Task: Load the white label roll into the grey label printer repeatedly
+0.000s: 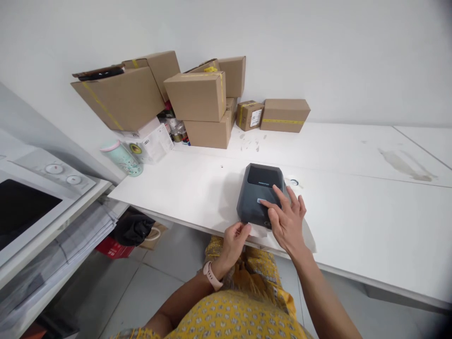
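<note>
A dark grey, box-shaped device [256, 207], which looks like a label printer, sits near the front edge of the white table. It has a glossy black window on top and a small light button [260, 201]. My right hand [286, 217] rests over its right side, index fingertip at the button and the other fingers spread. At the device's front left corner, my left hand [233, 242] is closed in a pinch; what lies between its fingertips is hidden. A piece of white paper [259, 231] sticks out below the device's front, close to my left fingers.
Cardboard boxes [197, 99] are stacked at the back left, and a long box [285, 114] lies by the wall. A mint tumbler [123, 159] stands at the table's left end. Left of it is a microwave [35, 188] on a shelf. A small ring [294, 182] lies behind my right hand.
</note>
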The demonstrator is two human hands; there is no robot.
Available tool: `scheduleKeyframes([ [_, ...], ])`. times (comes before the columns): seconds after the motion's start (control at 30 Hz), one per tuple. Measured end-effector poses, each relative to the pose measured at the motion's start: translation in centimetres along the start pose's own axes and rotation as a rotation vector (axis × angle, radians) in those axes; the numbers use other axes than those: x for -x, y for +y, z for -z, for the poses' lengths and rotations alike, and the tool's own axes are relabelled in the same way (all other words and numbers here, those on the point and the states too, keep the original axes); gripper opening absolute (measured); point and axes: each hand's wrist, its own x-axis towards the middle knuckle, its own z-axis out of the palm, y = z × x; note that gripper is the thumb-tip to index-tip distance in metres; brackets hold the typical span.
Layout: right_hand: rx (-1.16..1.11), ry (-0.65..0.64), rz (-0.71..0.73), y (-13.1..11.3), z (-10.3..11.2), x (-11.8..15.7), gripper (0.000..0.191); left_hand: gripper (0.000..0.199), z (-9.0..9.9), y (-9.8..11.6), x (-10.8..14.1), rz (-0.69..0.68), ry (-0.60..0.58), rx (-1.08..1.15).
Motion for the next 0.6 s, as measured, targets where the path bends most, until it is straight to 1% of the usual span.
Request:
scheduleKeyframes([
  [0.07,0.01,0.003,-0.008,0.1,-0.3,0.0,0.035,0.035,0.9,0.4,0.1,-0.031,0.11,-0.023],
  [0.13,-0.002,-0.004,-0.026,0.2,-0.7,0.2,0.033,0.028,1.5,0.8,-0.3,-0.094,0.23,-0.032],
  [0.2,-0.061,-0.026,-0.057,0.3,-1.0,0.6,0.031,0.03,1.8,1.2,-1.1,-0.161,0.292,-0.029],
  [0.27,-0.187,-0.02,-0.121,0.5,-1.1,1.2,0.034,0.039,1.8,1.6,-1.9,-0.199,0.264,-0.021],
  [0.33,-0.333,0.026,-0.227,0.6,-1.1,2.2,0.041,0.047,1.5,2.1,-2.6,-0.199,0.189,-0.013],
  [0.43,-0.481,0.059,-0.382,0.7,-0.8,3.3,0.053,0.05,0.8,2.8,-3.0,-0.217,0.092,0.012],
  [0.47,-0.507,0.047,-0.407,0.7,-0.7,3.4,0.056,0.049,0.6,3.2,-3.1,-0.253,0.073,0.01],
  [0.53,-0.532,0.032,-0.405,0.7,-0.4,2.9,0.059,0.047,0.2,3.9,-3.3,-0.352,0.067,-0.016],
  [0.6,-0.523,0.039,-0.362,0.9,-0.1,1.5,0.062,0.044,0.0,4.7,-4.1,-0.429,0.114,-0.04],
])
